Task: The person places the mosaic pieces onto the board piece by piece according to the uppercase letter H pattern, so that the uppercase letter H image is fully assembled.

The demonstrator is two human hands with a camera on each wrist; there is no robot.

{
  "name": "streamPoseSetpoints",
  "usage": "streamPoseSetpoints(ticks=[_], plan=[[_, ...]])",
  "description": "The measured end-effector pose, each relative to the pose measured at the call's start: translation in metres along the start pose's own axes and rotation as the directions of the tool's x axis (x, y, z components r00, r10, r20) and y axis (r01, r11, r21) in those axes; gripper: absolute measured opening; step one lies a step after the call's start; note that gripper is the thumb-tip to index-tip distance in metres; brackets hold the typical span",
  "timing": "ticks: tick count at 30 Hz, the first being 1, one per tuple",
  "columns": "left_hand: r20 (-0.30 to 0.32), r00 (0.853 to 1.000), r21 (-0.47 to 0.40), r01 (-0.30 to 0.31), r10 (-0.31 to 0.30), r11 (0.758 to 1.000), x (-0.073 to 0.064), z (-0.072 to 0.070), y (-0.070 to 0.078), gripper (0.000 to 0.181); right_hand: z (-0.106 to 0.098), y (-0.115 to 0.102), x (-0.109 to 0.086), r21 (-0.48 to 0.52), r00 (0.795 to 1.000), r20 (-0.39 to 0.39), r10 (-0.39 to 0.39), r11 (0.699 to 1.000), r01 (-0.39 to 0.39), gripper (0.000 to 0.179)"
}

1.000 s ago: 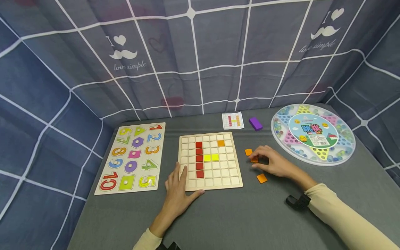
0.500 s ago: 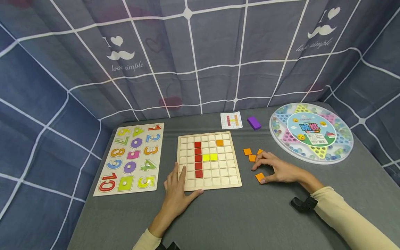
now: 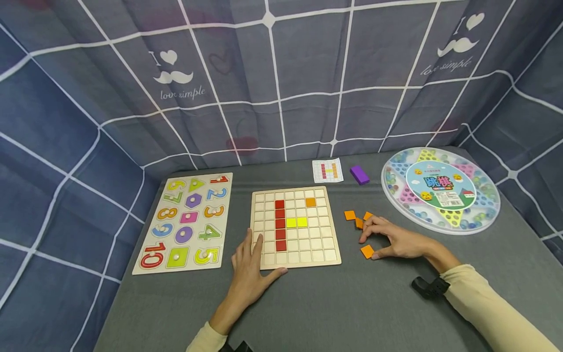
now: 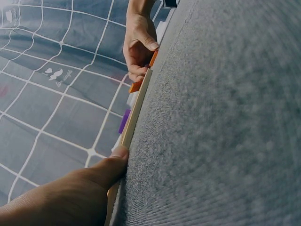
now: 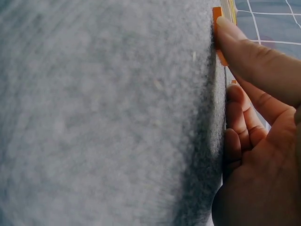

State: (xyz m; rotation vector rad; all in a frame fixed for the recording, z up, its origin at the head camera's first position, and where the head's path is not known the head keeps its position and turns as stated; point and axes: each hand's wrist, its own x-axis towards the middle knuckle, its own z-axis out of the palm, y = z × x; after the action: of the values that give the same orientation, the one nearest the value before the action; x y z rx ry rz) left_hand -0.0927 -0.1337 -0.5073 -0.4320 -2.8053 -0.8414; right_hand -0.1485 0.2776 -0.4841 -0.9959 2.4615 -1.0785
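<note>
Our right hand (image 3: pixel 389 239) has its thumb against the nearest loose orange tile (image 3: pixel 367 252), its other fingers bent just beside it; we cannot tell whether they pinch it. That tile lies on the grey tabletop (image 3: pixel 308 308), to the right of the wooden grid board (image 3: pixel 304 232). Our left hand (image 3: pixel 248 274) is relaxed, its fingers extended over the board's left edge, and the left wrist view shows its thumb touching the board's side.

Three more loose orange tiles (image 3: pixel 349 215) lie close together beyond the right hand, two of them partly hidden by it. On the board we see five red tiles (image 3: pixel 280 223) in a column, two yellow tiles (image 3: pixel 296 222) running right from the middle red one, and a single placed orange tile (image 3: pixel 311 202) level with the top red one.

Past the board lie a pattern card (image 3: pixel 327 170) with red, yellow and orange squares, and a purple block (image 3: pixel 359 174) to its right. We have a number puzzle (image 3: pixel 200 243) at far left and a round game set (image 3: pixel 440 183) at far right, before a checked cloth (image 3: pixel 303 117).
</note>
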Motion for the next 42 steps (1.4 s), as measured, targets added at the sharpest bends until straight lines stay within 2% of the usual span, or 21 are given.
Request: streamPoseSetpoints(ticks=[14,35,42], plan=[[-0.015,1.000,0.002,-0.014,0.014,1.000,-0.0001,0.0013,-0.0018,0.103,0.0033,-0.0004,-0.0006,-0.020,0.999,-0.023,0.045,0.999,-0.045,0.025],[-0.002,1.000,-0.019,-0.003,0.003,1.000,0.0001,-0.0001,-0.0013,0.106,0.0045,-0.0001,-0.0012,-0.023,0.998,-0.048,0.051,0.998,-0.052,0.024],[-0.018,1.000,-0.012,-0.020,0.020,1.000,-0.0002,0.0005,-0.0016,0.105,0.0050,-0.0003,-0.0010,-0.029,0.997,-0.047,0.055,0.998,-0.056,0.024]])
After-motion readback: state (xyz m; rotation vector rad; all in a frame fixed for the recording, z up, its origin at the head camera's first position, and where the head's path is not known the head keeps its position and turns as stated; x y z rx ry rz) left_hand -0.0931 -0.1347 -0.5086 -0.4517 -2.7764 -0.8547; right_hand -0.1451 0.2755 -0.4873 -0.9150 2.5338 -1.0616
